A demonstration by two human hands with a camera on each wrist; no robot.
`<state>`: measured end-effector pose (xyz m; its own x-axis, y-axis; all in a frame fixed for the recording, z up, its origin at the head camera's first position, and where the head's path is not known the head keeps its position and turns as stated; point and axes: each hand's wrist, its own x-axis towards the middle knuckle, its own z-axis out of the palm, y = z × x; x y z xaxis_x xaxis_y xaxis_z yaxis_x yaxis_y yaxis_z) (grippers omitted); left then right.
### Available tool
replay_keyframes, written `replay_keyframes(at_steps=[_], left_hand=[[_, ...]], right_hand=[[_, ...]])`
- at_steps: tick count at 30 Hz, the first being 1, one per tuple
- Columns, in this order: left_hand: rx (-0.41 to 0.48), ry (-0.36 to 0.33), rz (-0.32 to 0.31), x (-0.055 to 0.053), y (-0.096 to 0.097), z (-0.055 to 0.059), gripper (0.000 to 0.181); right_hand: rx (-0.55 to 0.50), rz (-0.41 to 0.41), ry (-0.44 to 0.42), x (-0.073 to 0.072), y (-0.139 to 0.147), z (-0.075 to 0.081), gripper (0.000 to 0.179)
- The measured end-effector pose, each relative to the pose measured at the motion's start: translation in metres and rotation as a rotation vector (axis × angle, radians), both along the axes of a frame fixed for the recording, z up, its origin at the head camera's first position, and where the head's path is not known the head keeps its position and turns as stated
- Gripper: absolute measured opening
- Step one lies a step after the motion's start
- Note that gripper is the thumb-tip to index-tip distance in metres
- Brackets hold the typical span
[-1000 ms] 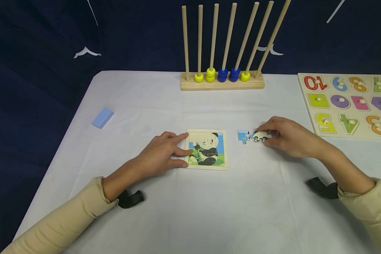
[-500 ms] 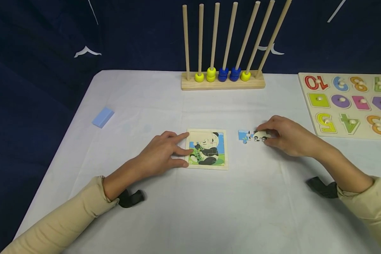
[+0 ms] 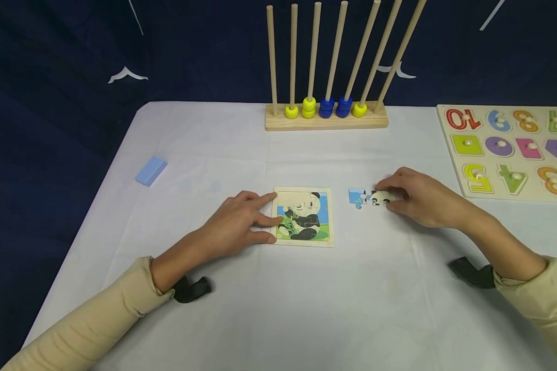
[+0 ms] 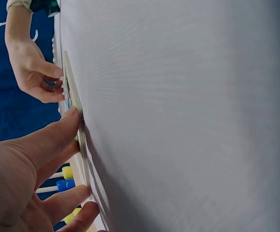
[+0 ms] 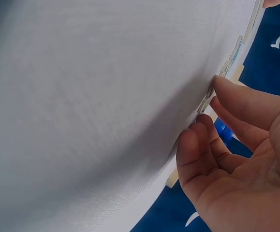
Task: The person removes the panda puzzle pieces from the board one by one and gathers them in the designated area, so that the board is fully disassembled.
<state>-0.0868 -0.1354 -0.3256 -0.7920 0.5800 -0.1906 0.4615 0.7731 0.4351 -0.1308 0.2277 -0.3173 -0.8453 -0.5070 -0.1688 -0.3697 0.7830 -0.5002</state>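
A square wooden panda puzzle board (image 3: 330,216) lies flat on the table. Along its left rim rest the spread thumb and fingers of my left hand (image 3: 232,224); in the left wrist view the left thumb (image 4: 57,133) touches the board's edge. To the right of the board my right hand (image 3: 422,201) pinches a puzzle piece with panda-face markings (image 3: 379,198) between thumb and fingers, partly covering it. Against that piece, on its left, is a blue puzzle piece (image 3: 355,197). The right wrist view shows the right thumb (image 5: 246,99) at the thin edge of the pieces.
A wooden bead counting rack (image 3: 327,122) with tall pegs stands at the back. A number and shape peg board (image 3: 450,170) lies at the right. A light blue block (image 3: 151,171) sits at the left on the white-covered table (image 3: 306,309).
Both hands stay where they were, the left on the board's rim and the right at the panda-face piece. The head view shifts only very slightly.
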Motion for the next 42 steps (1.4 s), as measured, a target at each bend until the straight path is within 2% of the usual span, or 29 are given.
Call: replay_keyframes(at_steps=[14,21,25,31,42], left_hand=[[-0.006,0.007,0.001,0.001,0.0,0.001,0.043],[-0.008,0.002,0.002,0.002,0.0,0.003,0.043],[-0.008,0.002,0.003,0.002,-0.001,0.003,0.042],[0.002,0.003,0.002,0.0,-0.001,0.002,0.041],[-0.021,-0.002,-0.01,-0.002,0.0,0.001,0.042]], right_hand=[[0.01,0.012,0.034,0.002,0.0,0.003,0.039],[-0.066,0.014,0.084,-0.001,-0.002,0.012,0.038],[-0.12,0.04,0.085,-0.004,-0.016,0.019,0.037],[-0.16,0.062,0.038,-0.004,-0.051,0.025,0.032],[-0.175,0.151,0.011,-0.004,-0.1,0.015,0.031]])
